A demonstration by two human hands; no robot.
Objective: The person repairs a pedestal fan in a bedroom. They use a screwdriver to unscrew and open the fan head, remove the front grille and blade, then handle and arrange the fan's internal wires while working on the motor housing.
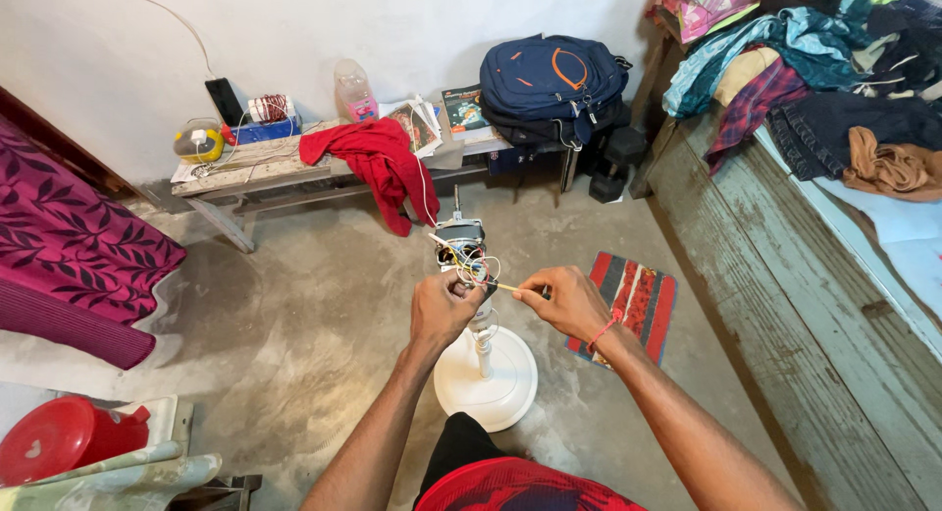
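head view looks down at my two bare hands working at the top of a small white stand fan (485,359) with its cover off, standing on a grey concrete floor (324,315). my left hand (444,308) is curled shut around the fan's neck just below the exposed motor (460,240), where a tangle of thin yellow and white wires (475,268) spills out. my right hand (569,301) is pinched closed on a thin yellowish strand (507,288) that runs straight across to the wire bundle; i think it is a wire, but it is too fine to tell for sure. a red thread sits around that wrist. the two hands are close together, just apart, with the strand stretched between them. the fan's round white base rests on the floor directly below my hands, near my knees.

just right of the base lies a small striped mat (636,295) in red, grey and white. behind the fan, a low wooden bench (260,167) runs along the wall, carrying a red cloth (381,162) that hangs over its edge, a dark blue backpack (551,84), a plastic bottle (354,89) and some books. clothes (814,69) are heaped on a wooden platform at right. a red plastic lid (59,437) shows at lower left.
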